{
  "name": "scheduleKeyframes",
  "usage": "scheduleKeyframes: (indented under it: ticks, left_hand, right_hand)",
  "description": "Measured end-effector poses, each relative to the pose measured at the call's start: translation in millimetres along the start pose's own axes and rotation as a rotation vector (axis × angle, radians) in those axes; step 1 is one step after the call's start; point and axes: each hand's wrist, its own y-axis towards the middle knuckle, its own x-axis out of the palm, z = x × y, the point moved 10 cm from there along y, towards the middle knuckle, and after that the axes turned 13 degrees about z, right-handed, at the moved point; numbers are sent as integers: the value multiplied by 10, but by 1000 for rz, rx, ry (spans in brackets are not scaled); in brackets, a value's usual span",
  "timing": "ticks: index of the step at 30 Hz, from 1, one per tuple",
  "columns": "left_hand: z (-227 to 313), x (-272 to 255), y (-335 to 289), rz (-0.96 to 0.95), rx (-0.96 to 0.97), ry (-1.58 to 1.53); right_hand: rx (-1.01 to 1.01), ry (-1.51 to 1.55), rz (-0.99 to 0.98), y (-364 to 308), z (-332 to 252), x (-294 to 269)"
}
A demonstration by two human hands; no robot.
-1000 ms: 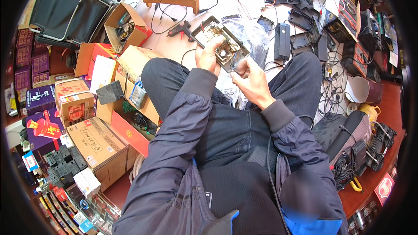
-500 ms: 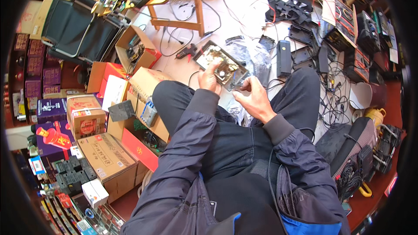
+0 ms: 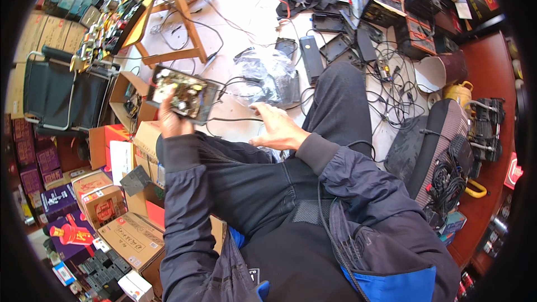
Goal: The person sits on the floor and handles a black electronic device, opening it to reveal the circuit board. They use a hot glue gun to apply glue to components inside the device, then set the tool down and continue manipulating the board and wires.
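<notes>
My left hand (image 3: pixel 174 121) grips the lower left edge of an open, dark-cased electronic unit with an exposed circuit board (image 3: pixel 193 96). Small parts crowd the tan board, which is tilted and slightly blurred. The unit is held above the floor, close to my left knee. To its right, my right hand (image 3: pixel 278 128) is in the air above my lap, thumb and fingers apart, with nothing in it. Beyond the right hand a clear plastic bag (image 3: pixel 262 72) lies on the floor, and a black cable runs between the unit and the bag.
Open cardboard boxes (image 3: pixel 99 197) crowd my left side. A wooden stool (image 3: pixel 184 19) and a folding chair (image 3: pixel 64 92) stand farther off. Black casings (image 3: pixel 311 59) and tangled cables (image 3: pixel 386 92) cover the floor at right, near a yellow canister (image 3: pixel 460 92).
My left hand has carried the electronic unit leftward, away from the plastic bag. My right hand has come off the unit's corner and opened. The whole view has shifted too.
</notes>
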Motion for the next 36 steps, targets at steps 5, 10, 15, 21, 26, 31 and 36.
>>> scheduleKeyframes:
  ticks: [5, 10, 15, 21, 26, 31, 36]
  left_hand:
    - [519, 2, 1, 35, 46, 42]
    - [904, -42, 131, 48, 106, 52]
    - [1020, -275, 428, -2, 142, 35]
    - [858, -629, 726, 67, 136, -8]
    - [797, -956, 874, 265, 173, -169]
    - [854, -1104, 1013, 132, 170, -125]
    - [1137, -1410, 1025, 246, 239, -37]
  right_hand:
    - [60, -24, -34, -19, 26, -8]
    - [59, -19, -6, -8, -5, -51]
    - [58, -19, -6, -12, 266, 106]
    - [54, -57, 36, 71, 360, 125]
    - [212, 124, 45, 144, 467, -114]
    - [257, 125, 128, 217, 766, -31]
    - [262, 105, 153, 156, 710, 27]
